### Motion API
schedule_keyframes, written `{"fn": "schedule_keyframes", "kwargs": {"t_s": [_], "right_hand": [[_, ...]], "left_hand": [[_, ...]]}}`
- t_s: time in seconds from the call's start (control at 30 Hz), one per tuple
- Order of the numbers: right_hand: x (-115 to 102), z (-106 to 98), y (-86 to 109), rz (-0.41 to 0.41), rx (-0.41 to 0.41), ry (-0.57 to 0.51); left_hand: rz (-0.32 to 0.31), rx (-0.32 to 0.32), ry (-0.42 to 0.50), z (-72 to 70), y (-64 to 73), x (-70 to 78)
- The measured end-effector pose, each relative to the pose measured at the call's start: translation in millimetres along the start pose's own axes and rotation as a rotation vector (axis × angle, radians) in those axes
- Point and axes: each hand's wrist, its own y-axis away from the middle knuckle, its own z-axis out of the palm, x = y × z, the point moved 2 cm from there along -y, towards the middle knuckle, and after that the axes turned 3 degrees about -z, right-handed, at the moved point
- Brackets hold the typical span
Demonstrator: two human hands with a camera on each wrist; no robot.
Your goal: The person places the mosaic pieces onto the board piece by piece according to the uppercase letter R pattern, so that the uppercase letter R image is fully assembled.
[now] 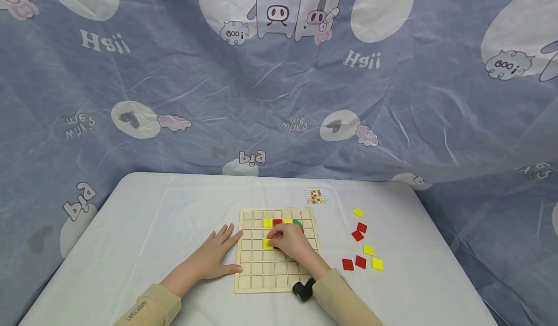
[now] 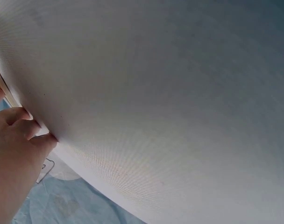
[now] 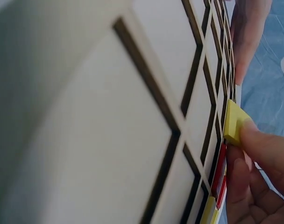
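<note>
A wooden grid board (image 1: 257,268) lies on the white table. My right hand (image 1: 291,241) is over its middle, pinching a yellow square tile (image 3: 232,123) between thumb and fingers. That tile stands tilted at a cell, beside a red tile (image 3: 219,165) set in the grid. Along an upper row sit a yellow tile (image 1: 268,223), a red tile (image 1: 277,222) and a green piece (image 1: 297,223); my right hand partly hides others below. With fingers spread, my left hand (image 1: 212,257) rests at the board's left edge, its fingertips and thumb touching the frame.
Loose red tiles (image 1: 348,264) and yellow tiles (image 1: 377,264) lie scattered right of the board. A small pattern card (image 1: 315,195) is behind it. A black object (image 1: 302,291) shows by the right sleeve. Patterned cloth (image 1: 244,84) hangs behind the table.
</note>
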Motion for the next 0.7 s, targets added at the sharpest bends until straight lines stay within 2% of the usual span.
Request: {"fn": "schedule_keyframes", "kwargs": {"t_s": [0.33, 0.53, 0.7], "right_hand": [[-3.9, 0.8, 0.1, -0.003, -0.014, 0.117], [5.5, -13.9, 6.8, -0.007, 0.01, 0.054], [24.2, -37.4, 22.3, 0.057, 0.07, -0.02]], "left_hand": [[-0.002, -0.001, -0.008, -0.1, -0.5, 0.1], [0.007, 0.002, 0.004, -1.9, 0.7, 1.8], [0.015, 0.004, 0.005, -3.6, 1.4, 3.1]]}}
